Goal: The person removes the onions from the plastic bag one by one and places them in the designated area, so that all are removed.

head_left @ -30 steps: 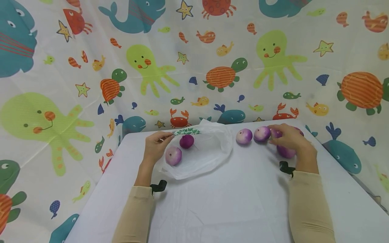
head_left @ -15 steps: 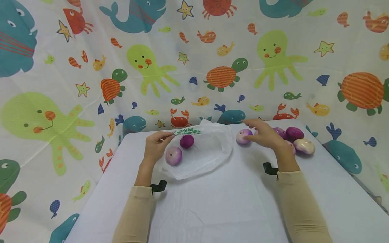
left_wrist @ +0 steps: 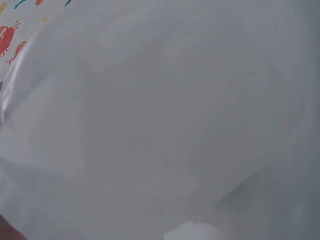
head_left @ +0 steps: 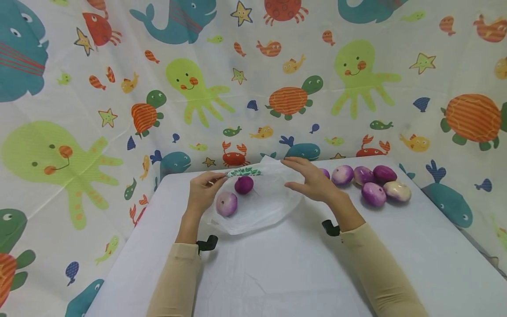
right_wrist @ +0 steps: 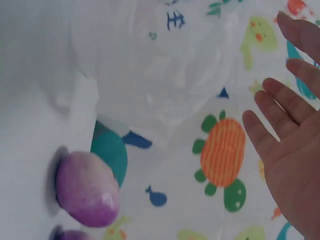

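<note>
My left hand (head_left: 203, 190) pinches the left edge of a thin white plastic bag (head_left: 273, 204) with green leaf print. Two red onions lie in the bag, a dark purple onion (head_left: 244, 185) and a paler onion (head_left: 226, 204). The bag's pale film (left_wrist: 150, 125) fills most of the left wrist view. Over the bag's right side is my right hand (head_left: 314, 180), fingers spread and holding nothing. In the right wrist view, its palm (right_wrist: 295, 150) and straight fingers show. Right beside this hand, an onion (head_left: 325, 173) is partly hidden behind it.
Several more onions cluster at the back right of the white table (head_left: 269, 273), among them a purple-and-white onion (head_left: 373, 194) and a cream-coloured onion (head_left: 397, 191). A curtain (head_left: 253, 57) printed with sea animals hangs behind the table and along its sides.
My right hand has moved left, from the onion cluster past the nearest onion to the bag's right side. The left hand and the two onions in the bag have stayed put.
</note>
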`<state>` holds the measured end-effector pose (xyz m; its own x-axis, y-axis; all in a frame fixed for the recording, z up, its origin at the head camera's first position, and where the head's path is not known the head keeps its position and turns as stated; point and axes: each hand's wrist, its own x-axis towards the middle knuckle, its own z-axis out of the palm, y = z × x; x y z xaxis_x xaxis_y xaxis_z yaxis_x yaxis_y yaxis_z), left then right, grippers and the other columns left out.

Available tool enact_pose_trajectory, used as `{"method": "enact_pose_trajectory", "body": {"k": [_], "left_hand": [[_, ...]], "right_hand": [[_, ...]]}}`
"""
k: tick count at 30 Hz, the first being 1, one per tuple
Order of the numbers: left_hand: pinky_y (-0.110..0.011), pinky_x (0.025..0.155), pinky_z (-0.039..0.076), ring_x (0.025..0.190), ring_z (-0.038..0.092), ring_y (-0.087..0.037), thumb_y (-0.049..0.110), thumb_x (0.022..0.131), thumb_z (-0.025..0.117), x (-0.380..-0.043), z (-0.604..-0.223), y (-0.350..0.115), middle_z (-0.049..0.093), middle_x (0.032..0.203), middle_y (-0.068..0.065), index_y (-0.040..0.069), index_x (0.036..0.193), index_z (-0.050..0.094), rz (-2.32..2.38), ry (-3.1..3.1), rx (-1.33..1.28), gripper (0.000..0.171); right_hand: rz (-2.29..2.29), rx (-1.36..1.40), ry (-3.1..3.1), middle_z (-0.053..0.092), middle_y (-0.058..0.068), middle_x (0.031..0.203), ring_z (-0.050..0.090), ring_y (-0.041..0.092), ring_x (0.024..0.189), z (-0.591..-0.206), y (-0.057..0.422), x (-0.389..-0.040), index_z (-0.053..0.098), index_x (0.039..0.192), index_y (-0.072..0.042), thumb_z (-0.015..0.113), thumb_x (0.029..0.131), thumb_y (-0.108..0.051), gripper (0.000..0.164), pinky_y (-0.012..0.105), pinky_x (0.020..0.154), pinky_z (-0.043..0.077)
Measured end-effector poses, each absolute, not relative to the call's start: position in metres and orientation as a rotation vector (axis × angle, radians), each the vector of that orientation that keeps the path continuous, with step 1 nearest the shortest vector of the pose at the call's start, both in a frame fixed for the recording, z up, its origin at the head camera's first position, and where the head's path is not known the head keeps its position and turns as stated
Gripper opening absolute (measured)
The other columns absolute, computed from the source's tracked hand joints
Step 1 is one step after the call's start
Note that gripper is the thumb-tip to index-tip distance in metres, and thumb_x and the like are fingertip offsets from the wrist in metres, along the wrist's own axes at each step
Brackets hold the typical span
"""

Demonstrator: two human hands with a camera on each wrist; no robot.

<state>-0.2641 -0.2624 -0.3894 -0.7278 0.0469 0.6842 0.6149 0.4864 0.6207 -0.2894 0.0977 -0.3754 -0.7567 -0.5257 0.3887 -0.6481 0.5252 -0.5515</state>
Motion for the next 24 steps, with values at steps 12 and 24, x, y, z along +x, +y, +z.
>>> {"method": "enact_pose_trajectory", "body": {"k": [12, 24], "left_hand": [[-0.009, 0.07, 0.05, 0.081, 0.067, -0.027, -0.007, 0.089, 0.076, -0.262, -0.387, -0.26, 0.078, 0.097, -0.02, -0.004, 0.103, 0.079, -1.226, -2.135, -0.527, 0.015], [-0.014, 0.07, 0.052, 0.081, 0.065, -0.018, -0.006, 0.09, 0.076, -0.263, -0.389, -0.261, 0.078, 0.097, -0.019, -0.003, 0.103, 0.079, -1.253, -2.148, -0.518, 0.014]], "right_hand": [[1.001, 1.123, -2.479, 0.052, 0.008, 0.157, 0.044, 0.029, 0.148, -0.379, 0.066, -0.283, 0.052, 0.153, -0.016, 0.079, 0.094, -0.02, 0.065, 0.053, 0.119, 0.041], [0.828, 1.359, -2.493, 0.057, 0.006, 0.153, 0.049, 0.025, 0.145, -0.397, 0.025, -0.282, 0.056, 0.15, -0.017, 0.078, 0.095, -0.026, 0.06, 0.047, 0.119, 0.043]]}}
